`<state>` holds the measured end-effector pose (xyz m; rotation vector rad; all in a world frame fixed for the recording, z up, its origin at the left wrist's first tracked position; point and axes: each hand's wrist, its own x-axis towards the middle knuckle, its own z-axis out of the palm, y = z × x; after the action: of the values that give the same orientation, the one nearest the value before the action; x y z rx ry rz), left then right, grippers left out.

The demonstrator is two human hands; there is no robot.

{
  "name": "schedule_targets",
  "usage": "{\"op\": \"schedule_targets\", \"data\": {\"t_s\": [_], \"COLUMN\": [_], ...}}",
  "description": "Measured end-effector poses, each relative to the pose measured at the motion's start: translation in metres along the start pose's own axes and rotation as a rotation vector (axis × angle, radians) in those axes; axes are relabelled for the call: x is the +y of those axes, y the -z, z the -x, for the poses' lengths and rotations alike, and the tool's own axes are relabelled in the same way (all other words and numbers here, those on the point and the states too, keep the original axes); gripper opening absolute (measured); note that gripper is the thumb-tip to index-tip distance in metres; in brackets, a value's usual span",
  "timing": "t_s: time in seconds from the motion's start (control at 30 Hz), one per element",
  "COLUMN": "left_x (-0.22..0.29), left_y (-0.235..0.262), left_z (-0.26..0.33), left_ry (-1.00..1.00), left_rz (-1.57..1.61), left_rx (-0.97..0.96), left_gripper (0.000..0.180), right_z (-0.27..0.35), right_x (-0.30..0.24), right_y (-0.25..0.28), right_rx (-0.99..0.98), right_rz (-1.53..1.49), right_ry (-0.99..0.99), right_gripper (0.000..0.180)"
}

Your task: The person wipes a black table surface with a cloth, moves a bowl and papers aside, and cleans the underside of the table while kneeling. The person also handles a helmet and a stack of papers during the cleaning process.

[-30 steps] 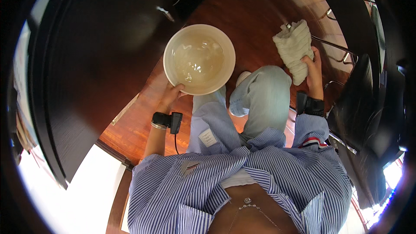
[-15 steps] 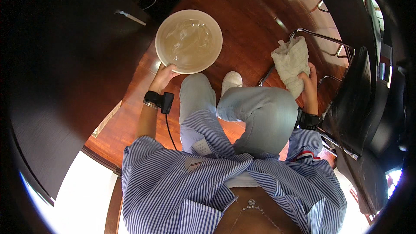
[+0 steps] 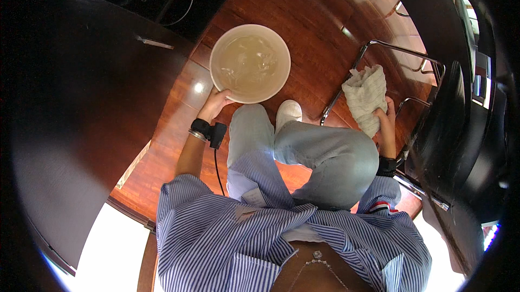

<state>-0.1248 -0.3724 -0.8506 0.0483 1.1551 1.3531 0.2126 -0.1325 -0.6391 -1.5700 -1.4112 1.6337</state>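
A: Where is the bowl (image 3: 249,63)?

B: Over the wooden floor (image 3: 319,37), out in front. The left hand (image 3: 215,103) is clamped on its near rim.

A: Will it be hard to carry?

B: I think so. It has water in it, so it's likely heavy and sloshy. Holding both sides would be safer.

A: And the right hand (image 3: 385,120)?

B: It's squeezing a soft white cloth (image 3: 366,96) by the chair (image 3: 455,129).

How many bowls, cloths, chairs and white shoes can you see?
Bowl, held by the left hand: 1
Cloth, held by the right hand: 1
Chair: 1
White shoe: 1
Total: 4
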Motion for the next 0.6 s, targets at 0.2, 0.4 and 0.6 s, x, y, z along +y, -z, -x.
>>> {"op": "schedule_targets", "data": {"t_s": [0.2,0.4,0.6], "left_x": [-0.018,-0.041,-0.027], "left_y": [0.000,0.001,-0.005], "left_z": [-0.013,-0.029,-0.005], "left_ry": [0.061,0.085,0.039], "left_rz": [0.014,0.079,-0.005], "left_rx": [0.014,0.037,0.018], "left_gripper": [0.044,0.041,0.051], "right_z": [0.002,0.005,0.014], "right_x": [-0.006,-0.011,-0.017], "right_y": [-0.007,-0.014,-0.022], "right_rx": [0.006,0.028,-0.029], "right_rz": [0.020,0.022,-0.015], "right_ry": [0.006,0.009,0.054], "right_gripper": [0.039,0.039,0.041]}}
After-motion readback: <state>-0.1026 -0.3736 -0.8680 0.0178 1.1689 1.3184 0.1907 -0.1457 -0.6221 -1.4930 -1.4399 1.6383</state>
